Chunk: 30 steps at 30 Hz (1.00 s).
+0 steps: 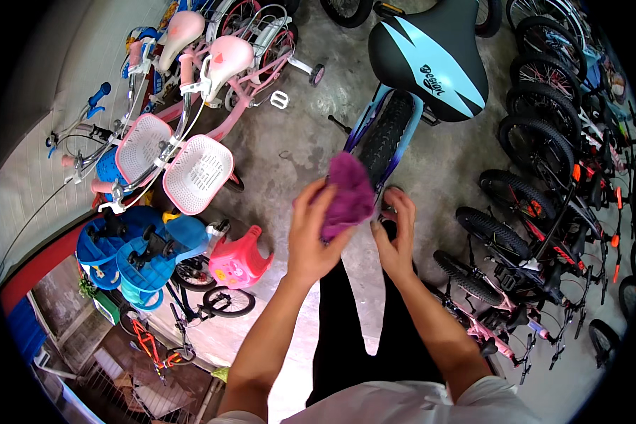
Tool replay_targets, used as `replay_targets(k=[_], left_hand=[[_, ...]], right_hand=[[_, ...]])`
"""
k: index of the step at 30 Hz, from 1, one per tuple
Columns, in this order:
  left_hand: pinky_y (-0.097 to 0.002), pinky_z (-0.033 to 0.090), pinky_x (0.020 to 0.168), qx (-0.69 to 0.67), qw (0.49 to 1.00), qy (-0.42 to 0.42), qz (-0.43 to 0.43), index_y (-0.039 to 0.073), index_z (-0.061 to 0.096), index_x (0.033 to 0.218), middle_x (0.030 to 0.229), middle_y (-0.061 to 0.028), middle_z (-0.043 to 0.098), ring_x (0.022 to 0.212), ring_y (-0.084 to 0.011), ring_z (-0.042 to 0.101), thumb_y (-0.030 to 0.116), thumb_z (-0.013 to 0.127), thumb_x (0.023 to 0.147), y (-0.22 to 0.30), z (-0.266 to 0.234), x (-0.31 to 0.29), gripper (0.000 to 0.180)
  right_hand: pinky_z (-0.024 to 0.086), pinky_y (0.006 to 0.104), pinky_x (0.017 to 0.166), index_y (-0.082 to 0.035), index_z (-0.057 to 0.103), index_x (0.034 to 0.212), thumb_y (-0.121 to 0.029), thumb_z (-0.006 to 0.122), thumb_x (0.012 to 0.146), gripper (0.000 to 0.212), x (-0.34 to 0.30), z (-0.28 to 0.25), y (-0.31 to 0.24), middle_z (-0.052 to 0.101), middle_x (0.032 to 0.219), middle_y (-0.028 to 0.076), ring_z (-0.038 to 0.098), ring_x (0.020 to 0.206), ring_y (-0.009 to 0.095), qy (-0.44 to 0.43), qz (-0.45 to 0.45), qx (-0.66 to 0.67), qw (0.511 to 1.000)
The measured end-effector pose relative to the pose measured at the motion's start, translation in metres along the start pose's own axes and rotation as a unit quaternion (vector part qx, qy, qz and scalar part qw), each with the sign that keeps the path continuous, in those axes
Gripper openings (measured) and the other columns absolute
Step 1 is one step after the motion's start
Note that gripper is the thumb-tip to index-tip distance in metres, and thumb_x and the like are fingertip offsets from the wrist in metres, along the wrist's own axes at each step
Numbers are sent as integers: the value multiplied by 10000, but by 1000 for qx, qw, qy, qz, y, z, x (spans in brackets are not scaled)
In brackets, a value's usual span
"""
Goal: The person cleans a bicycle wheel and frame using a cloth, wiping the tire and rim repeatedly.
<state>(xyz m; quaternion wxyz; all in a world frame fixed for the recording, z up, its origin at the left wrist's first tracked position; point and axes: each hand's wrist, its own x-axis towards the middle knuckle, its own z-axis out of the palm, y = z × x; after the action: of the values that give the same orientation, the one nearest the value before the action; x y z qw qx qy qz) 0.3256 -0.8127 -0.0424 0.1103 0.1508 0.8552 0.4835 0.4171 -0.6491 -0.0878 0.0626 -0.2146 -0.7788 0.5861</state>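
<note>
A crumpled purple cloth [349,196] is gripped in my left hand [314,230], beside the rear wheel of a bicycle. My right hand [396,237] is at the other side of that wheel, its thumb and fingers apart and nothing seen between them. Its fingertips are close to the lower end of the frame; whether they touch it cannot be made out. The bicycle has a knobby black tyre [387,134] between blue and purple frame tubes [405,134]. Above the tyre sits a wide black and light-blue saddle [431,63]. My hands and the cloth hide the wheel's near part.
Pink children's bicycles with white baskets [198,174] stand at the left. Below them are blue plastic ride-on toys [148,265] and a red plastic piece [240,258]. A long row of bicycles with black tyres [537,152] lines the right side. The concrete floor [290,141] shows between.
</note>
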Motion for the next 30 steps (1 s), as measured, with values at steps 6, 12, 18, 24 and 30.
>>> replay_targets(k=[6,12,18,24,30], left_hand=[[-493,459,1027,102,989,-64,86,101,609,1296,1330,-194,509,1207,-431,517,108,858,648,-30,34,34,694],[-487,474,961,115,989,-36,85,68,596,1207,1215,-194,530,1128,-425,537,112,798,683,-31,49,45,563],[-493,494,896,149,980,-56,116,23,568,1202,1146,-223,560,1061,-477,570,167,774,765,-28,54,79,504],[-512,508,861,177,974,-51,131,90,606,1202,1123,-218,604,1028,-468,608,220,789,797,-27,110,173,463],[-511,533,892,221,964,-69,130,142,699,1216,1146,-218,647,1054,-424,656,363,764,788,-48,105,201,486]], right_hand=[[199,352,1245,-13,353,1572,-206,427,1013,596,24,53,8,333,1627,113,310,1505,243,87,130,333,930],[185,379,1251,-15,202,1621,-422,378,1097,687,7,81,39,274,1649,139,248,1528,256,62,124,404,904],[293,463,1188,5,193,1597,-400,851,793,1116,2,99,66,370,1530,235,361,1435,380,37,37,245,968],[373,461,1142,-36,90,1623,-312,916,736,1243,-1,98,62,326,1530,245,390,1406,389,51,37,193,979],[414,458,1126,-17,139,1617,-320,921,743,1212,-2,110,38,301,1575,235,406,1402,380,40,44,185,981]])
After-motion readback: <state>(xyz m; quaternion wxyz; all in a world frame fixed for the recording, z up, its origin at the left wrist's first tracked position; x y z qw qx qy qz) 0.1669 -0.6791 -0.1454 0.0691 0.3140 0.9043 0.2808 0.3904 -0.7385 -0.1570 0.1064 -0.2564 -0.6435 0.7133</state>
